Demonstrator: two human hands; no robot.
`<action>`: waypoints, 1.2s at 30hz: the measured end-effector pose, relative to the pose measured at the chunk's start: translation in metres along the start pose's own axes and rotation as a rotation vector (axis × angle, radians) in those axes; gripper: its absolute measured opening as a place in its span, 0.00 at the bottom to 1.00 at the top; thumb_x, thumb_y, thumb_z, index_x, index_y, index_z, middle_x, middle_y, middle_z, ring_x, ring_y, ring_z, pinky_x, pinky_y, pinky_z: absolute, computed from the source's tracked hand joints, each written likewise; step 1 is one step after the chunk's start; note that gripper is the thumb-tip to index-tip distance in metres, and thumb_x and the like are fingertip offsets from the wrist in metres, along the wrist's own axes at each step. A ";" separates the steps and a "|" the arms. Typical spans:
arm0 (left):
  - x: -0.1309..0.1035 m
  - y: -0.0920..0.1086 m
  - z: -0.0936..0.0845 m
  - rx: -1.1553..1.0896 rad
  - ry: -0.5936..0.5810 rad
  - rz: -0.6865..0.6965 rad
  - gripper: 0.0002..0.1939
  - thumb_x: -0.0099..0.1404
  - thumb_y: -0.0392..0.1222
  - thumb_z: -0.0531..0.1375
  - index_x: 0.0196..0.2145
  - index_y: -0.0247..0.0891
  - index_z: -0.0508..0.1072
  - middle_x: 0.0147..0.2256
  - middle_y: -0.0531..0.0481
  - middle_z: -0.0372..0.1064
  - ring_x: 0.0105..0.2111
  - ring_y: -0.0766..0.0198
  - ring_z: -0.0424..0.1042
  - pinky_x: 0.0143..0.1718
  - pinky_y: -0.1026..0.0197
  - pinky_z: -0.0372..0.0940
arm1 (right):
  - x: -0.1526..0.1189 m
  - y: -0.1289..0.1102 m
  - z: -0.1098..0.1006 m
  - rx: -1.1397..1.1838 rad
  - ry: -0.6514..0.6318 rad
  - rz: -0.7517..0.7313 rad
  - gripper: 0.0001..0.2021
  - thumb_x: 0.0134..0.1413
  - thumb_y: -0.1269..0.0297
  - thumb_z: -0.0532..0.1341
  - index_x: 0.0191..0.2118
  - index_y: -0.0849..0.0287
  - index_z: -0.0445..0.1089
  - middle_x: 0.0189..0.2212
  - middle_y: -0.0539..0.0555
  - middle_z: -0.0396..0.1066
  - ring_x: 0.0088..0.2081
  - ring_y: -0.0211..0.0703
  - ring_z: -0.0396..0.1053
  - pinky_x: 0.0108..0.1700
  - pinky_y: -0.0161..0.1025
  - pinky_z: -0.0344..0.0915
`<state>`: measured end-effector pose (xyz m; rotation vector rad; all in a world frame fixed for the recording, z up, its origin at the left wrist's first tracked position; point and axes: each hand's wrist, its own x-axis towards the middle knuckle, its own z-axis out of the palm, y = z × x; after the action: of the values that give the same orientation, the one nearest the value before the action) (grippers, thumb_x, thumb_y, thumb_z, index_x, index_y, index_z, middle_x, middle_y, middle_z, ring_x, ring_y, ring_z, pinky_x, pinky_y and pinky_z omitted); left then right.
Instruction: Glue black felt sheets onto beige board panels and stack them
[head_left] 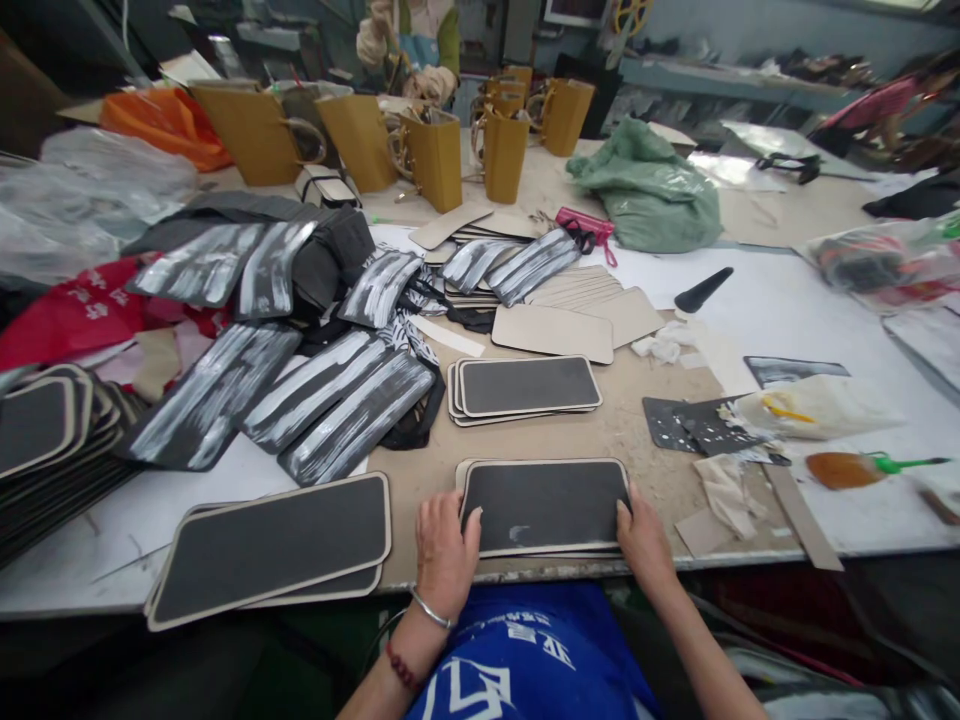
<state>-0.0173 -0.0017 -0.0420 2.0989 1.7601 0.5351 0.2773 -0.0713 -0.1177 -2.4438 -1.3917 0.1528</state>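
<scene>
Near table (420, 465) edge: dark panel (547, 505), round-cornered, pale-bordered, whitish smudge low on face; uppermost of a small stack. Left hand (444, 545) and right hand (646, 538) half-curled, gripping its short ends, thumbs on top. Beyond, right: bottle (841, 468), amber liquid inside, green nozzle. Farther: green bag (652, 190), contents hidden; mustard boxes (441, 165), contents indistinct.

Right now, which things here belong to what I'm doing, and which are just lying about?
Likely the job's: held panels, panel stack behind them, front-left panels, white-streaked panels.

Apparently just lying about: orange bag, green bag.
</scene>
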 end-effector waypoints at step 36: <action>0.034 -0.021 0.002 -1.129 -0.610 -0.651 0.44 0.52 0.73 0.41 0.41 0.30 0.70 0.34 0.40 0.73 0.37 0.54 0.72 0.43 0.51 0.63 | 0.046 -0.121 -0.100 -0.171 -0.627 -0.778 0.06 0.55 0.69 0.52 0.33 0.56 0.66 0.26 0.52 0.70 0.30 0.42 0.67 0.32 0.36 0.57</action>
<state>-0.0291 0.0352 -0.0521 0.7326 1.1856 0.4472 0.2273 0.0026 0.0189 -1.8364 -2.5998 0.6627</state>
